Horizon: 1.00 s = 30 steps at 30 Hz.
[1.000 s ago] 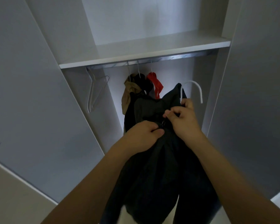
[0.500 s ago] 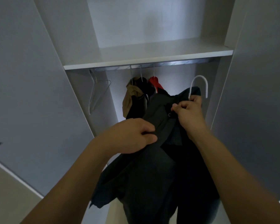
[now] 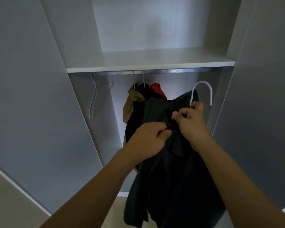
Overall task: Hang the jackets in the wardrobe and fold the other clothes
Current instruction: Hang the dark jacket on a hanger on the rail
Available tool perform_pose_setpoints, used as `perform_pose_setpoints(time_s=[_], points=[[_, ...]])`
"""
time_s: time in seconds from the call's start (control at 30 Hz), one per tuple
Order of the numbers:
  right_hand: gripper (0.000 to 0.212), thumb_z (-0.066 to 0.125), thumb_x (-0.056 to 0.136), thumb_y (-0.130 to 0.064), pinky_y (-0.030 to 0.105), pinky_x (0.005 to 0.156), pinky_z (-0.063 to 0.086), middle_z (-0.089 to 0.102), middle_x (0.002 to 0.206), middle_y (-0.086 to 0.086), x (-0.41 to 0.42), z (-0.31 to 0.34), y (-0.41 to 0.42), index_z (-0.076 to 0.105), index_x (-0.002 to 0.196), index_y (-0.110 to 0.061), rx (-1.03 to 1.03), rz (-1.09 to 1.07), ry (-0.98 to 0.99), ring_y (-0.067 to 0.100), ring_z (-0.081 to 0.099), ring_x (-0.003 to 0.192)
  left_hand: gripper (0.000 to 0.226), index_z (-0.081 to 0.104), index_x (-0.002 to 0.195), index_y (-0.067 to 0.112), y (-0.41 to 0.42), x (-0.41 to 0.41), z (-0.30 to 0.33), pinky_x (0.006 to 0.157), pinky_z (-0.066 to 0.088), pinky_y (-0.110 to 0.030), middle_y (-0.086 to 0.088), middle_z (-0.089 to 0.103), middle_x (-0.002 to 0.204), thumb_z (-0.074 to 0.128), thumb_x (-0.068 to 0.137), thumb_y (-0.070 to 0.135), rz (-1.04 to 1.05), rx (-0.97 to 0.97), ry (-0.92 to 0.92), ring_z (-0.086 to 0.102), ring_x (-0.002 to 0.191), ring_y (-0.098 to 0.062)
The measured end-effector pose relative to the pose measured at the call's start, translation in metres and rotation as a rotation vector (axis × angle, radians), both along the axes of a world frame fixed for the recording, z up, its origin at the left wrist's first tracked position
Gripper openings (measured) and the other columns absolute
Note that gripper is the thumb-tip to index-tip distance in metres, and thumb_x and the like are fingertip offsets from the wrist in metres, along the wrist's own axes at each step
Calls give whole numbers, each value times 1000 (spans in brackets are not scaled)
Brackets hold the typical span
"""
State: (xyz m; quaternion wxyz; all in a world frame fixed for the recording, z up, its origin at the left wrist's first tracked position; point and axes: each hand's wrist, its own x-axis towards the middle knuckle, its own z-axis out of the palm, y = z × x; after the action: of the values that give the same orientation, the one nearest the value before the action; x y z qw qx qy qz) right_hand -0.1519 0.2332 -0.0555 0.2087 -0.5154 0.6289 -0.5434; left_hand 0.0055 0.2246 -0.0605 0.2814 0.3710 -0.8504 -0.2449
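- The dark jacket is held up in front of the open wardrobe, draped on a white hanger whose hook rises just above the right hand; the rail lies above and beyond both hands.
- The right hand is closed around the hanger neck and the collar fabric, with its fingertips pinched at what appears to be the zip.
- The left hand is clenched on the jacket front just beside the right, also at the zip line; whether the slider itself is gripped cannot be told.
- If the zip is tugged hard, the jacket could be pulled off one shoulder of the hanger, since most of its weight hangs below the hands.
- The hook could be missed at the rail, because it is carried by a hand also busy with the fabric.
- The garments already hung, a tan one, a black one and a red one, sit just past the left hand; they could be snagged or knocked by the hook if it is swung in carelessly.
- The empty hangers far to the left of the hands are unlikely to be disturbed.
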Motion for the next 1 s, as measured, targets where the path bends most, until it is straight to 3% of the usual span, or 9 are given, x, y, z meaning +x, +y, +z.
perform_pose_setpoints(time_s=[0.2,0.27,0.33,0.5,0.57,0.63,0.73,0.9,1.0], points=[[32,66,90,-16,6,79,41,32,126,-4,-10,0,-13,57,60,-7,-6,-116,-199,0,47,87,34,52,68,15,6,33,44,58,37,-13,6,47,62,52,97,33,-190,54,-301,48,57,-3],[28,66,89,-14,25,93,50,39,131,6,-20,5,-17,57,65,-6,-9,-157,-289,15,56,93,34,49,66,20,13,47,47,57,39,-10,7,46,61,52,97,35,-223,87,-359,48,56,-1],[26,65,91,-15,36,100,47,39,131,6,-24,14,-16,60,67,-7,-19,-147,-302,21,55,102,35,47,63,22,15,52,44,56,39,-11,8,45,59,51,96,35,-204,108,-427,48,54,-1],[30,60,94,-20,17,93,39,33,117,-4,2,25,-7,65,65,-17,-51,40,-128,7,47,103,35,49,72,18,-2,7,26,56,38,-27,4,54,67,48,94,45,61,-52,-217,53,59,-13],[29,61,94,-19,19,98,36,33,114,-5,6,21,-8,65,66,-19,-46,80,-78,8,45,106,35,46,71,23,-8,-9,19,54,36,-28,6,53,66,49,94,49,110,-129,-222,51,57,-9],[27,62,93,-18,17,101,33,32,115,-3,3,18,-7,66,67,-16,-21,84,-66,3,43,104,33,52,72,17,-13,-12,9,58,43,-33,1,56,67,51,97,39,96,-80,-207,55,60,-13],[26,63,93,-16,1,84,32,29,117,-2,-6,14,-8,65,68,-8,-4,12,-27,-3,41,93,36,57,71,8,-7,-7,9,64,48,-35,-4,59,67,52,97,33,13,70,-129,57,62,-16],[26,63,92,-15,-6,65,35,29,115,-4,-10,17,-13,64,68,-5,-32,-38,-101,-5,42,89,39,50,65,17,13,11,25,56,38,-26,4,49,59,50,98,38,-84,-116,-301,49,55,-9],[24,60,95,-19,-5,71,36,30,114,-3,-8,26,-12,64,78,-3,-77,3,-77,-5,42,90,39,50,67,21,10,15,39,57,40,-25,6,50,61,46,98,44,-62,-80,-370,51,57,-9]])
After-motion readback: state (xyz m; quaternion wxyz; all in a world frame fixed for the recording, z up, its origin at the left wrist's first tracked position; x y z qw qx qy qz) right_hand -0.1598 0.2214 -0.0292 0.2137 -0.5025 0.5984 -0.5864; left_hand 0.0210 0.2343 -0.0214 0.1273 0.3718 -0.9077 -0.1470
